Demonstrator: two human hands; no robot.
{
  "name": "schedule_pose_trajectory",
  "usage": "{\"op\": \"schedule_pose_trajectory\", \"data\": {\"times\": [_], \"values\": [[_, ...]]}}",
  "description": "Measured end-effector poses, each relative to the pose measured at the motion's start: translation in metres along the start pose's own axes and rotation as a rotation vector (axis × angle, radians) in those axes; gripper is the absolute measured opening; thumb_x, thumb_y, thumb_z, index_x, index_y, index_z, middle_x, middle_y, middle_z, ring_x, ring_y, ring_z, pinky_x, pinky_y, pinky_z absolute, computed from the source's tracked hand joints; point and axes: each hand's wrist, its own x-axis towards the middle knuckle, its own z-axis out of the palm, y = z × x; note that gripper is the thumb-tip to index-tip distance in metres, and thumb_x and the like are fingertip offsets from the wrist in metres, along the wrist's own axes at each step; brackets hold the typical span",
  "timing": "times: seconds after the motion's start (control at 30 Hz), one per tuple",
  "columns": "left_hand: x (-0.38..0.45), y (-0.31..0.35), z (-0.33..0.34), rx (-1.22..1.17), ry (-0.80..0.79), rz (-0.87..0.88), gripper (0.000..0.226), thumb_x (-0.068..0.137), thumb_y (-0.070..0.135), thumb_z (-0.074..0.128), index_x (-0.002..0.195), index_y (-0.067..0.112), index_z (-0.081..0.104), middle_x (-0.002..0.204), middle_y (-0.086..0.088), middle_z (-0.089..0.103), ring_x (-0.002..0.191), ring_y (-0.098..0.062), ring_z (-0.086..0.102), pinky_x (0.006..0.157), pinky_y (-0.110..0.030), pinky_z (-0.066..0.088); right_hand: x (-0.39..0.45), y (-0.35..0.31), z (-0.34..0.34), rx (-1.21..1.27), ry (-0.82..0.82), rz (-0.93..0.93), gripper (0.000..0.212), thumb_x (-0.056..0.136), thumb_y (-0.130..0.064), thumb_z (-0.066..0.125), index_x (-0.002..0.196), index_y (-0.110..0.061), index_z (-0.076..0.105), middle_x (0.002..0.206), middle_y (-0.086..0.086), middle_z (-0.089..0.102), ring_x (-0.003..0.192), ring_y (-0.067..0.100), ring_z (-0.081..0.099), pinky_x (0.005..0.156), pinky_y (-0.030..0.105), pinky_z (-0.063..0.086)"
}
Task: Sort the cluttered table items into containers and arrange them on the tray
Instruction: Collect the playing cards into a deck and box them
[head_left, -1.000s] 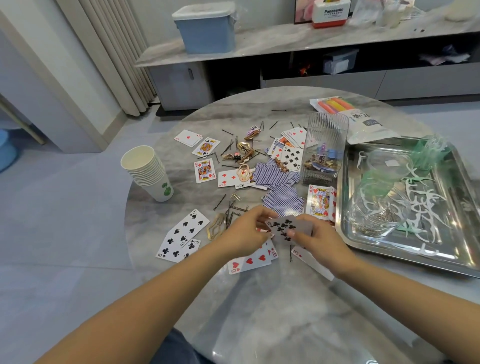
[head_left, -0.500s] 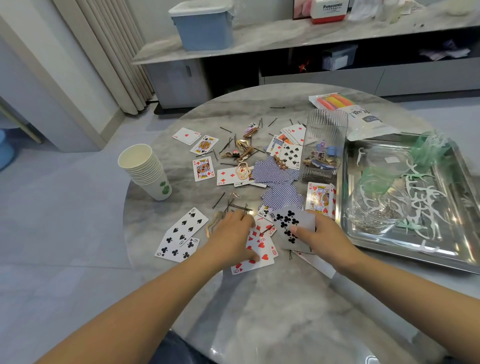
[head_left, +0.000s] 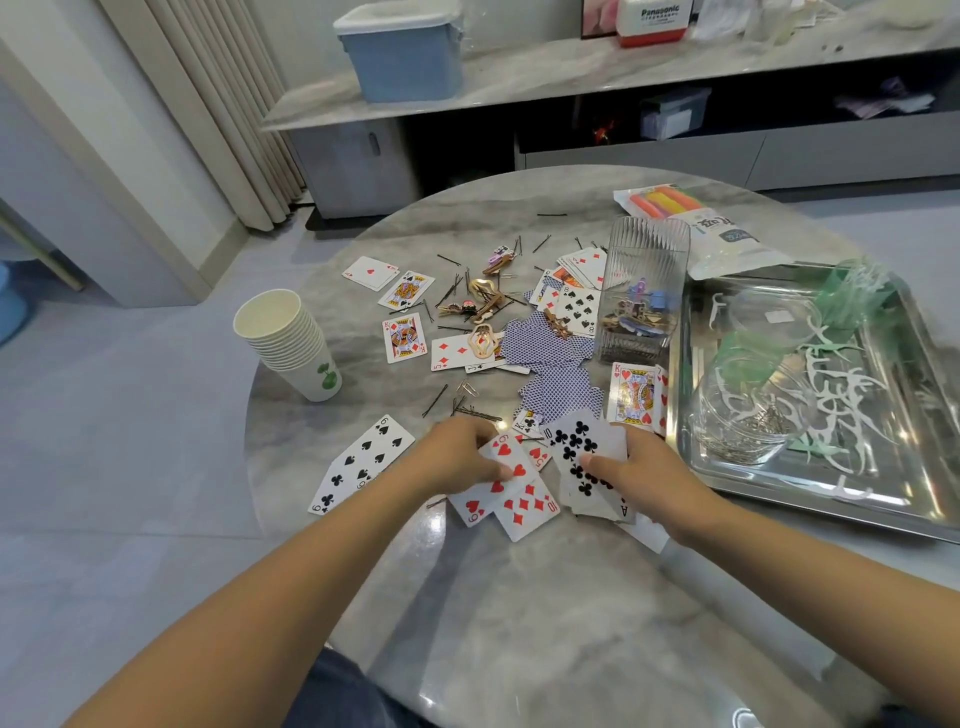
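Playing cards lie scattered over the round marble table (head_left: 519, 623). My right hand (head_left: 644, 470) grips a small stack of cards with the ten of clubs (head_left: 579, 449) on top, thumb across its face. My left hand (head_left: 457, 454) pinches the six of hearts (head_left: 506, 460), which lies over a ten of diamonds (head_left: 527, 506). Hair clips (head_left: 480, 304) and black bobby pins (head_left: 470, 410) are strewn among face-down blue cards (head_left: 558, 395). A steel tray (head_left: 883, 499) at the right holds clear containers and white floss picks (head_left: 841, 400).
A stack of paper cups (head_left: 291, 343) stands at the table's left edge. A tall clear ribbed container (head_left: 641, 291) with clips inside stands beside the tray. A packet (head_left: 696, 228) lies behind it. Two black cards (head_left: 363, 462) lie front left.
My left hand has left the held stack, dropped to the table and taken hold of the six of hearts. My right hand has lowered slightly with its stack.
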Motion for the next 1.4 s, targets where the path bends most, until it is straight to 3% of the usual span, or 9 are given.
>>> {"op": "schedule_pose_trajectory", "data": {"times": [0.1,0.23,0.4,0.7,0.87,1.03,1.13,1.23,1.4], "values": [[-0.006,0.003,-0.012,-0.132,-0.083,-0.035,0.035,0.086,0.032,0.066,0.118,0.021,0.060,0.110,0.001,0.065,0.087,-0.015,0.063,0.072,-0.025,0.053,0.001,-0.001,-0.001,0.046,-0.008,0.043,0.011,0.092,-0.015,0.056,0.102,-0.021,0.057,0.091,-0.007,0.064,0.075,0.001,0.058,0.052,0.011,0.040],[-0.009,0.005,-0.014,-0.324,-0.130,-0.030,0.028,0.082,0.031,0.071,0.106,0.018,0.066,0.100,0.001,0.072,0.086,-0.016,0.070,0.086,-0.035,0.056,0.000,-0.003,0.001,0.387,-0.175,0.158,0.023,0.095,-0.012,0.051,0.116,-0.012,0.060,0.108,0.004,0.070,0.095,0.019,0.066,0.080,0.034,0.053],[-0.007,0.014,0.001,-0.699,-0.030,-0.071,0.023,0.079,0.018,0.075,0.097,0.019,0.060,0.099,-0.003,0.070,0.079,-0.018,0.069,0.075,-0.033,0.058,-0.004,-0.011,0.007,0.769,-0.370,0.187,0.025,0.099,-0.014,0.038,0.112,-0.012,0.059,0.106,0.005,0.071,0.094,0.017,0.069,0.085,0.033,0.055],[-0.006,0.029,0.026,-1.370,-0.017,-0.044,0.033,0.092,0.003,0.055,0.125,0.005,0.051,0.116,-0.015,0.065,0.098,-0.030,0.065,0.079,-0.044,0.056,-0.002,-0.004,0.009,0.594,-0.248,0.076,0.025,0.095,-0.009,0.049,0.116,-0.015,0.059,0.107,0.004,0.071,0.097,0.020,0.068,0.082,0.033,0.055],[-0.013,0.027,0.032,-1.266,-0.043,0.070,0.024,0.097,0.003,0.044,0.120,0.003,0.052,0.116,-0.016,0.062,0.098,-0.026,0.062,0.078,-0.033,0.054,-0.004,-0.001,0.009,0.359,-0.191,-0.020,0.028,0.093,-0.013,0.054,0.120,-0.021,0.055,0.111,0.001,0.068,0.100,0.017,0.066,0.084,0.032,0.053],[-0.018,0.028,0.043,-1.334,-0.062,0.117,0.023,0.091,-0.011,0.044,0.101,0.007,0.054,0.111,-0.011,0.059,0.100,-0.023,0.059,0.084,-0.032,0.050,-0.013,0.006,0.018,0.185,-0.157,-0.065,0.016,0.088,-0.009,0.061,0.098,-0.021,0.058,0.099,0.004,0.067,0.093,0.023,0.065,0.081,0.037,0.054],[-0.020,0.032,0.047,-1.401,-0.107,0.128,0.039,0.087,-0.018,0.039,0.116,0.006,0.049,0.123,-0.011,0.055,0.120,-0.025,0.052,0.093,-0.032,0.047,-0.015,0.009,0.021,0.195,-0.130,-0.041,0.014,0.087,-0.007,0.062,0.095,-0.018,0.057,0.097,0.006,0.068,0.091,0.027,0.066,0.081,0.043,0.055],[-0.019,0.034,0.045,-1.380,-0.106,0.110,0.044,0.087,-0.018,0.036,0.124,0.005,0.047,0.124,-0.010,0.053,0.116,-0.023,0.053,0.086,-0.029,0.049,-0.011,0.007,0.018,0.230,-0.112,-0.020,0.012,0.089,-0.009,0.060,0.090,-0.021,0.056,0.098,0.011,0.067,0.092,0.031,0.065,0.085,0.049,0.053],[-0.015,0.025,0.043,-0.972,-0.123,0.116,0.029,0.093,-0.004,0.044,0.107,0.017,0.058,0.113,-0.010,0.065,0.108,-0.026,0.061,0.098,-0.041,0.048,-0.002,-0.007,0.003,0.376,-0.097,0.035,0.010,0.094,-0.004,0.051,0.097,-0.014,0.053,0.098,0.010,0.064,0.090,0.025,0.062,0.087,0.043,0.050]]}}
